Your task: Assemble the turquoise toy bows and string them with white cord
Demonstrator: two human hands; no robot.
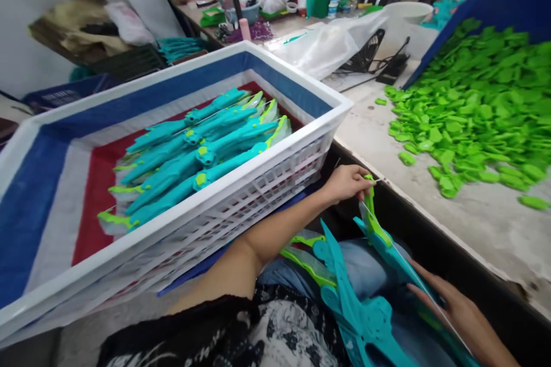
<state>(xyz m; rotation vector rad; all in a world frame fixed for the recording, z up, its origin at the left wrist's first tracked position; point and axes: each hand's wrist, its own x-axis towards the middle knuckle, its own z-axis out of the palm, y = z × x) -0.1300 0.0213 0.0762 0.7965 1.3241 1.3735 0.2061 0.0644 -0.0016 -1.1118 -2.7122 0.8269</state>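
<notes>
A teal plastic toy bow point(398, 261) with bright green tips and a white string lies slanted over my lap. My left hand point(346, 184) is closed in a pinch on its upper green tip, where the string end sticks out. Lower down, my right hand point(451, 307) grips the teal limb, fingers on one side; its thumb is hard to see. Another teal piece with green-edged ends point(348, 298) rests on my thighs, partly cut off by the frame's bottom edge.
To the left stands a white plastic crate point(241, 180), lined with striped cloth, holding several folded teal bows point(202, 152). A large heap of green plastic parts point(477, 120) covers the right of the worktable point(430, 206). Behind are a plastic sheet point(327, 40) and a black fan point(365, 54).
</notes>
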